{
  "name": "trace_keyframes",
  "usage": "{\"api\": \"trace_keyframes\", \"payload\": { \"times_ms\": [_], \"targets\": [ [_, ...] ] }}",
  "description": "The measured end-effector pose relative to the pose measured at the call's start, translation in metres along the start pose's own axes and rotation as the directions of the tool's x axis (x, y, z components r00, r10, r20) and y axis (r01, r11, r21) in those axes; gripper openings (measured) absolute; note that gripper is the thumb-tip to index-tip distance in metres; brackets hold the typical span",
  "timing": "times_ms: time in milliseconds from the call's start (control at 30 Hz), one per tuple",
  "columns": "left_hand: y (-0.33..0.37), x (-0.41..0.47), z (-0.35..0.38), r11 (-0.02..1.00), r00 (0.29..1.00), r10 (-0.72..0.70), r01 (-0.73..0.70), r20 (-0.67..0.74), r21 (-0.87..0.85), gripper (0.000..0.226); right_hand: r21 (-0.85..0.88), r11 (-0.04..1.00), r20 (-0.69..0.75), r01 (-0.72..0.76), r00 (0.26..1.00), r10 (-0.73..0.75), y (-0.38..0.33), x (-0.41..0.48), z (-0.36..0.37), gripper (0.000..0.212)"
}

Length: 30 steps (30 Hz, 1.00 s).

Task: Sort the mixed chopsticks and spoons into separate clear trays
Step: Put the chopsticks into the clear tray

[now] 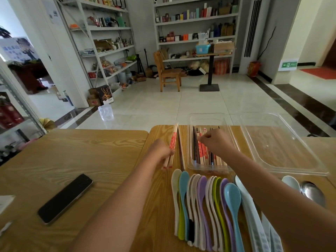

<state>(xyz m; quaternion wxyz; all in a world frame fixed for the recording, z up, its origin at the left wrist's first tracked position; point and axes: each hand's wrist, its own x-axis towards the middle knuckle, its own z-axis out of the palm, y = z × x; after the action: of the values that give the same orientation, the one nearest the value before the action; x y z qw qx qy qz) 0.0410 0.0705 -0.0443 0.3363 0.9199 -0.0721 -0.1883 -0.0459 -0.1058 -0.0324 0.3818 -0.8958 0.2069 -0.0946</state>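
My left hand (pixel 161 150) grips a pair of light wooden chopsticks with red print (pixel 172 140), their tips pointing away over the table. A dark chopstick and a pale one (pixel 181 151) lie on the wood beside them. My right hand (pixel 215 140) hovers inside the narrow clear tray (pixel 192 122), fingers curled over the wooden and dark chopsticks (pixel 201 151) lying there; whether it pinches one I cannot tell. A wider clear tray (pixel 283 142) stands empty to the right. Several coloured spoons (pixel 209 202) lie in a row near me.
A black phone (pixel 65 198) lies on the left table. A pale spoon and a metal spoon (pixel 311 190) rest at the right, below the wide tray. A seam (pixel 145 146) splits the two wooden tabletops. Shelves and a chair stand far behind.
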Motion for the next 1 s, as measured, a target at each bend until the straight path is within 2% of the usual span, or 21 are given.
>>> {"api": "trace_keyframes", "payload": {
  "times_ms": [67, 200, 333, 467, 567, 667, 800, 933, 1000],
  "targets": [
    [0.007, -0.007, -0.007, 0.980, 0.999, 0.034, -0.026, 0.040, -0.198, 0.018, 0.129, 0.990, 0.031, -0.059, 0.998, 0.055, -0.010, -0.002, 0.002, 0.034],
    [0.024, -0.027, -0.015, 0.950, 0.987, 0.143, -0.115, 0.076, -0.292, 0.021, 0.394, 0.906, 0.084, -0.153, 0.988, 0.130, -0.030, -0.008, 0.002, 0.032],
    [0.034, -0.042, -0.013, 0.926, 0.971, 0.200, -0.143, 0.131, -0.350, 0.020, 0.498, 0.845, 0.116, -0.194, 0.981, 0.156, -0.044, -0.015, -0.002, 0.028],
    [0.038, -0.048, -0.004, 0.912, 0.965, 0.225, -0.159, 0.137, -0.378, 0.013, 0.526, 0.818, 0.141, -0.233, 0.972, 0.187, -0.047, -0.016, -0.002, 0.030],
    [0.037, -0.051, 0.003, 0.903, 0.959, 0.240, -0.163, 0.152, -0.399, 0.018, 0.563, 0.781, 0.148, -0.271, 0.963, 0.227, -0.044, -0.016, -0.003, 0.027],
    [0.033, -0.051, 0.007, 0.900, 0.959, 0.242, -0.165, 0.147, -0.404, 0.024, 0.531, 0.795, 0.129, -0.291, 0.956, 0.264, -0.037, -0.009, -0.009, 0.026],
    [0.022, -0.048, 0.000, 0.894, 0.966, 0.251, -0.206, 0.064, -0.399, 0.021, 0.424, 0.857, -0.014, -0.294, 0.944, 0.331, -0.022, 0.011, -0.032, 0.022],
    [0.014, -0.049, -0.007, 0.890, 0.972, 0.236, -0.208, 0.018, -0.406, 0.015, 0.117, 0.949, -0.124, -0.292, 0.944, 0.305, 0.001, 0.023, -0.042, 0.017],
    [0.013, -0.049, -0.008, 0.886, 0.972, 0.235, -0.210, 0.009, -0.414, 0.013, -0.047, 0.960, -0.148, -0.277, 0.952, 0.267, 0.008, 0.024, -0.035, 0.016]
  ]
}}
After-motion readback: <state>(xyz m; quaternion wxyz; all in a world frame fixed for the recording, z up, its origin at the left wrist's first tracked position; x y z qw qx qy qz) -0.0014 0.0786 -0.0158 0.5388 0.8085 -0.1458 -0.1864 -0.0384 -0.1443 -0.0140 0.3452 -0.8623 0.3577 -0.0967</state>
